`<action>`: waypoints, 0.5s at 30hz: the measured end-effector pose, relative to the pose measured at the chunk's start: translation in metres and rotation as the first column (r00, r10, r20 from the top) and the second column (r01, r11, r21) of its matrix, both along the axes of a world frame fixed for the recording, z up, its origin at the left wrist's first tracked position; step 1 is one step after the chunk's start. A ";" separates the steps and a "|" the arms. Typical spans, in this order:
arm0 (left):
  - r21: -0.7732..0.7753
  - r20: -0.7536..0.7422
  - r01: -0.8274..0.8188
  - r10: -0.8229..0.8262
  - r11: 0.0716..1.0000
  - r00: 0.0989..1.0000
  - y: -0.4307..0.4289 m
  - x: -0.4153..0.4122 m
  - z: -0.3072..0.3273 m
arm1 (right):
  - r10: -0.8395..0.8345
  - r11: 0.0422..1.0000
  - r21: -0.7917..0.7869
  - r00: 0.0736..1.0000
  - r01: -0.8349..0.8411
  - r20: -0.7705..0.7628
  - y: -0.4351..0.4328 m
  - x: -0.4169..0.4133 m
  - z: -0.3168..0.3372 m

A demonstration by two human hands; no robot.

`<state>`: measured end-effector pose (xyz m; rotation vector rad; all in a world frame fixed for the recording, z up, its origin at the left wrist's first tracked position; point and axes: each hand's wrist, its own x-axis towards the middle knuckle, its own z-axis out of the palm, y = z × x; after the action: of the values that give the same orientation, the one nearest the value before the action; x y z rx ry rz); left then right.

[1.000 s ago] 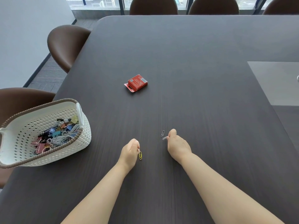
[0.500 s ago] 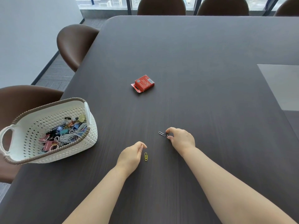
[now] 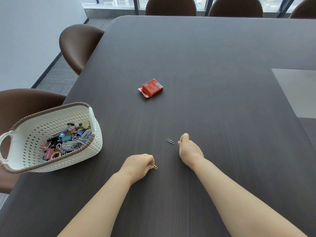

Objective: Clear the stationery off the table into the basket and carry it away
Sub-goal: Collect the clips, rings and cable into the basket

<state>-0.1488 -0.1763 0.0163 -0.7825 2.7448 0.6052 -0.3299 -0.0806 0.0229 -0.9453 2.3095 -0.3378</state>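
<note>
A white perforated basket (image 3: 77,157) with a brown rim stands at the table's left edge, holding several coloured binder clips, paper clips and a white cable. A small red box (image 3: 151,87) lies mid-table. My left hand (image 3: 137,165) rests on the dark table (image 3: 222,103), its fingertips pinched on a yellow paper clip (image 3: 155,167). A silver paper clip (image 3: 170,141) lies flat just left of my right hand (image 3: 189,151), with a small gap between them. My right hand's fingers are curled shut, thumb up, with nothing visible in them.
Brown chairs stand along the left side (image 3: 77,47) (image 3: 25,103) and at the far end (image 3: 171,6) (image 3: 236,6). A grey inset panel (image 3: 297,93) sits in the table at the right. The basket overhangs the left edge slightly.
My left hand's fingers closed onto the yellow paper clip. My right hand curled and drew slightly back from the silver clip, which now lies slanted on the table.
</note>
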 end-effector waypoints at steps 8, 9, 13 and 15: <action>0.380 -0.184 -0.372 0.464 0.847 0.867 0.006 0.002 -0.001 | -0.136 0.956 -0.221 0.959 0.192 0.248 -0.008 -0.001 -0.003; 0.449 -0.194 -0.404 0.529 0.797 0.826 0.005 0.001 -0.002 | -0.128 0.962 -0.209 0.968 0.174 0.218 -0.010 0.000 -0.001; 0.662 -0.166 -0.463 0.718 0.589 0.676 -0.003 -0.001 -0.006 | -0.002 0.998 -0.065 0.999 0.000 -0.036 -0.017 0.003 0.001; 0.754 -0.127 -0.441 0.767 0.486 0.629 -0.005 -0.001 -0.006 | 0.065 0.998 0.018 0.993 -0.063 -0.095 -0.020 0.004 -0.002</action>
<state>-0.1494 -0.1818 0.0105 -1.5983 2.1305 2.0321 -0.3262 -0.1005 0.0207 -1.0464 2.3585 -0.2536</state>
